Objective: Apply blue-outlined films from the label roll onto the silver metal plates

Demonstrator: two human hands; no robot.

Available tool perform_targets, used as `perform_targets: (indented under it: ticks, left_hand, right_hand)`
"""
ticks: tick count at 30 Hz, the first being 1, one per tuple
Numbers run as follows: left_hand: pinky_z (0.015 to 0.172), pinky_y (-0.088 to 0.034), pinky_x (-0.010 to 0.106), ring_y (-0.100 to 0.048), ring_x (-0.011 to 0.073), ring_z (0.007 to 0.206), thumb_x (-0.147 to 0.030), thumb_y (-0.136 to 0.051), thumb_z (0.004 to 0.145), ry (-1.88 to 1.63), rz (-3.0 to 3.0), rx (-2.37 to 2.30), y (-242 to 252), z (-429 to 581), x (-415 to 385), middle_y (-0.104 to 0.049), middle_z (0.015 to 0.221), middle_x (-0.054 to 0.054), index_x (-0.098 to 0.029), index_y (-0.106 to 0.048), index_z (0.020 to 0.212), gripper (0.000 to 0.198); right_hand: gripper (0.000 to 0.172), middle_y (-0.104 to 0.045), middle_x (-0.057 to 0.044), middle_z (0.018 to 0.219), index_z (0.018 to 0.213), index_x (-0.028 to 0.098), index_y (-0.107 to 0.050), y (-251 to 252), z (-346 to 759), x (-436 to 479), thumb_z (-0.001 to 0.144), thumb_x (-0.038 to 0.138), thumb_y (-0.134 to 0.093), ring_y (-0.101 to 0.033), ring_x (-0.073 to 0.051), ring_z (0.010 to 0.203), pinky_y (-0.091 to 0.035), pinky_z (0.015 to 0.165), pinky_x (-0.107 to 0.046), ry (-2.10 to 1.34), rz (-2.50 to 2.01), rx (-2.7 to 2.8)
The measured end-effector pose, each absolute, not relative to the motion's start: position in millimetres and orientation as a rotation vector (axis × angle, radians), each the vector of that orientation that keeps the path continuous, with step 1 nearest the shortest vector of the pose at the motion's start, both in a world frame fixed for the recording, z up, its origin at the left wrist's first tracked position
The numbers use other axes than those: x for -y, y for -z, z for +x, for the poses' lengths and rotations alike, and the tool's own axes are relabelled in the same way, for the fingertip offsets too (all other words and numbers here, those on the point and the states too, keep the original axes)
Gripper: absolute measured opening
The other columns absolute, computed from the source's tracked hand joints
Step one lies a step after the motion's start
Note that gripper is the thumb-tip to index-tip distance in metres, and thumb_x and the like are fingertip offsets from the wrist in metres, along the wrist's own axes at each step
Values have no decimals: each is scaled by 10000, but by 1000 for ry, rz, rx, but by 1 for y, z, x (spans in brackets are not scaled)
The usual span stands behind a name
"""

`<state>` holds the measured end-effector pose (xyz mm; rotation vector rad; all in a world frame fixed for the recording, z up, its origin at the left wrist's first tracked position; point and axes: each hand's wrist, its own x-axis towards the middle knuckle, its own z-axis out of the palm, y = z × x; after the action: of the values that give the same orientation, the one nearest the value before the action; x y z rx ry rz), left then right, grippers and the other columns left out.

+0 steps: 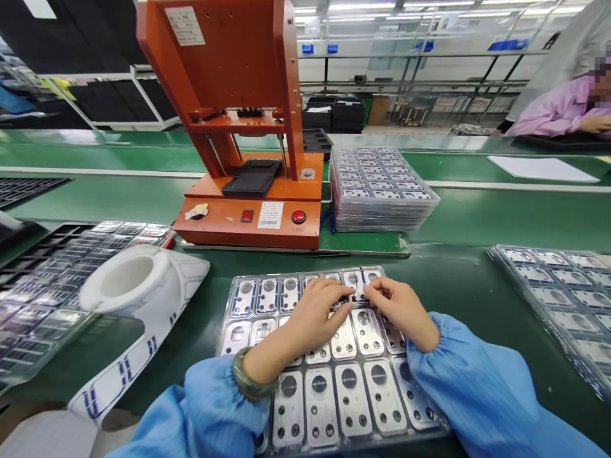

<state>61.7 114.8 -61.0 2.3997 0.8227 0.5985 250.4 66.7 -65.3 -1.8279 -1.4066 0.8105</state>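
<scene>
So both hands are down on the clear tray [229,331] of little metal plates sitting right in front of the person on the green bench [453,280]. The left hand [312,315] and right hand [403,308] meet over one plate in the back row, and the fingertips of both are pinched together around a small sticker or film tab [359,291] (hard to say which, it's tiny and half hidden). Looks to me like the step in hand is working that film on one plate, with the nearer rows lying untouched under the wrists. My guess is the next bit needs a steady pinch and a clean line-up on the plate, since the neighbours sit right beside it. The roll of label backing [126,283] lies off to the left, the orange press [248,127] behind, and a stack of filled trays [382,187] next to it.
</scene>
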Motion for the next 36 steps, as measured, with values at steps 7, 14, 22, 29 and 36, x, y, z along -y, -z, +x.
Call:
perform_targets:
  ticks: [7,14,22,29,36]
  left_hand:
    - [1010,-334,414,-531,191,1069,-251,-485,881,-599,2390,-794,60,62,-116,-630,1132,35,-235,-588,1056,204]
    - [1011,-342,432,-532,197,1080,-237,-461,885,-587,2398,-809,60,63,-116,-624,1143,41,-235,-599,1057,221]
    - [1022,-328,432,-532,193,1075,-238,-465,885,-578,2396,-812,60,63,-115,-631,1134,38,-236,-596,1056,215]
    - [1017,-325,444,-531,205,1076,-246,-461,886,-570,2388,-812,61,64,-116,-631,1133,42,-242,-597,1055,217]
    - [1013,-314,414,-524,191,1077,-247,-463,890,-577,2398,-802,62,63,-116,-632,1138,29,-240,-586,1058,208]
  right_hand:
    - [269,-584,11,565,658,213,-605,63,249,-67,768,436,-503,-545,-176,546,-407,532,-261,-826,-1848,1385]
    - [248,-602,14,581,673,215,-624,65,250,-67,777,409,-508,-558,-175,558,-395,545,-263,-785,-1864,1417]
    - [237,-597,22,574,663,221,-608,65,249,-67,780,400,-505,-557,-173,553,-375,527,-258,-767,-1884,1434]
    - [259,-599,20,566,656,222,-606,63,248,-67,780,421,-496,-556,-178,552,-364,523,-263,-728,-1903,1455]
    - [239,-584,27,567,664,224,-608,64,249,-67,777,406,-501,-543,-173,555,-354,530,-258,-760,-1902,1450]
